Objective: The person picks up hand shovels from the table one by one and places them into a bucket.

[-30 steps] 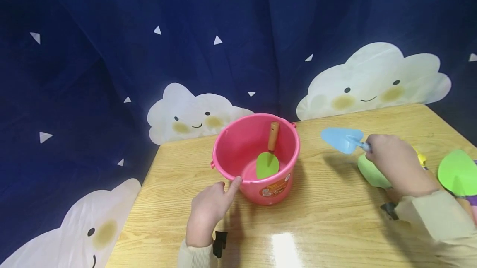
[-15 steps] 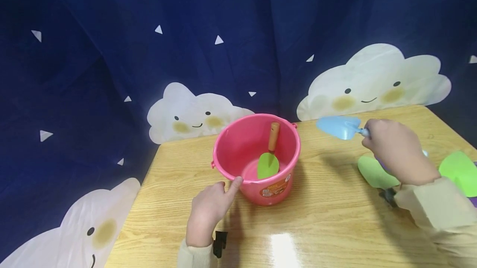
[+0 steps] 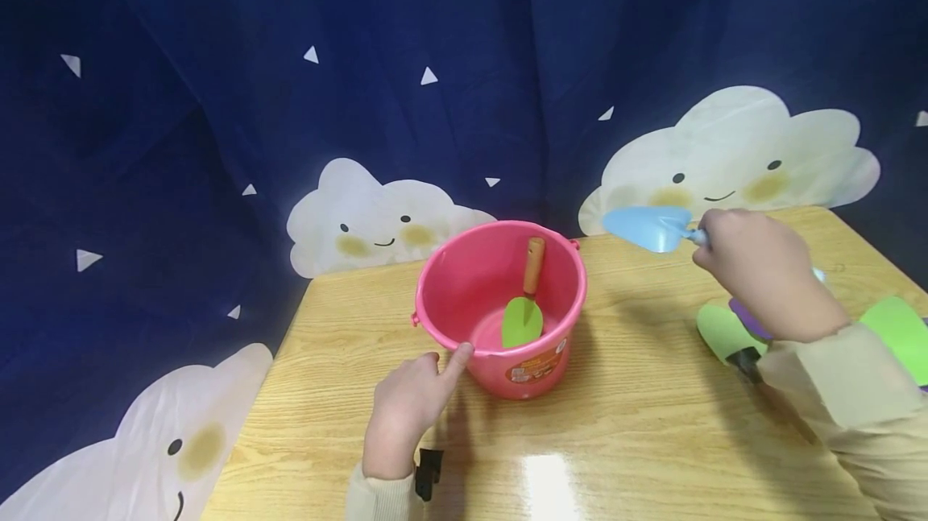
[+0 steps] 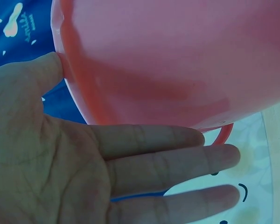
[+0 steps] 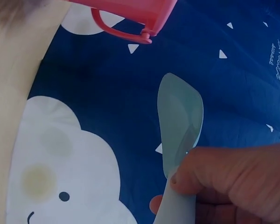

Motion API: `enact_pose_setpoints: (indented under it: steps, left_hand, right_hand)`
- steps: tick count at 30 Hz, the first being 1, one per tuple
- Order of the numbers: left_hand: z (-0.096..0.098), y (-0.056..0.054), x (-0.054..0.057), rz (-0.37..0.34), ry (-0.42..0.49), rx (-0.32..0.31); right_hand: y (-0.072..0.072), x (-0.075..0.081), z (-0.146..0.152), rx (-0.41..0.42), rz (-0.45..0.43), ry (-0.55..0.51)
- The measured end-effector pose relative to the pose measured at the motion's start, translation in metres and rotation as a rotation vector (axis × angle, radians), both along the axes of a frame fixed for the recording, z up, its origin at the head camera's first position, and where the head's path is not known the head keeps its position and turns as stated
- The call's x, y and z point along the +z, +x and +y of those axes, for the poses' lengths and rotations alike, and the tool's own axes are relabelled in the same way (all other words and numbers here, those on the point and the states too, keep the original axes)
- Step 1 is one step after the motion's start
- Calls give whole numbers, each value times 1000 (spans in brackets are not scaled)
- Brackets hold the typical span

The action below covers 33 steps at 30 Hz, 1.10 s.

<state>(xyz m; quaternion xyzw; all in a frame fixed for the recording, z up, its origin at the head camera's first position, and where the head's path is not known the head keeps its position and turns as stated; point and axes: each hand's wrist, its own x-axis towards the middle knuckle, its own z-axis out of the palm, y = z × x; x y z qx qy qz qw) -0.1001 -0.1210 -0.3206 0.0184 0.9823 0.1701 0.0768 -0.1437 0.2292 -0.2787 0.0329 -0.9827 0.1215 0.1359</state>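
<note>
A pink bucket [image 3: 500, 287] stands upright on the table, with a green-bladed trowel [image 3: 524, 320] leaning inside, its wooden handle up against the wall. My left hand [image 3: 409, 400] is at the near side of the bucket, thumb touching the rim. In the left wrist view its fingers [image 4: 172, 170] are straight, the nearest along the bucket's outside. To the right of the bucket, my right hand [image 3: 761, 271] holds a light blue toy trowel [image 3: 652, 227] by its handle in the air. The right wrist view shows the thumb [image 5: 189, 170] pressed near the base of its blade.
Under and beside my right forearm lie a pale green trowel [image 3: 725, 332], a purple piece [image 3: 750, 318] and a bright green blade [image 3: 897, 340], partly covered. A dark blue curtain [image 3: 464, 62] with white clouds hangs behind the wooden table [image 3: 616, 440].
My right hand has risen and moved slightly left with the blue trowel, uncovering more of the purple piece. The left hand and the bucket have stayed in place.
</note>
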Motion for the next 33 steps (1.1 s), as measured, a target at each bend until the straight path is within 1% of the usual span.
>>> enact_pose_setpoints:
  steps: [6,13,16,20,23,27,33]
  left_hand:
    - [1,0,-1,1,-2,-2]
    - [1,1,-1,5,6,-2]
    - [0,1,-1,7,10,0]
    - [0,1,-1,4,8,2]
    - [0,1,-1,3,6,3]
    - [0,2,-2,4,10,4]
    - [0,2,-2,5,23,7]
  right_hand:
    - [-2,7,-5,-7,1,1]
    - [-3,14,-14,-7,-19,15]
    - [-4,17,-19,-10,-3,27]
    - [-4,20,-25,0,40,42]
    - [-4,22,-30,24,83,55]
    - [-5,25,-38,53,113,63]
    - [-6,32,-53,104,121,93]
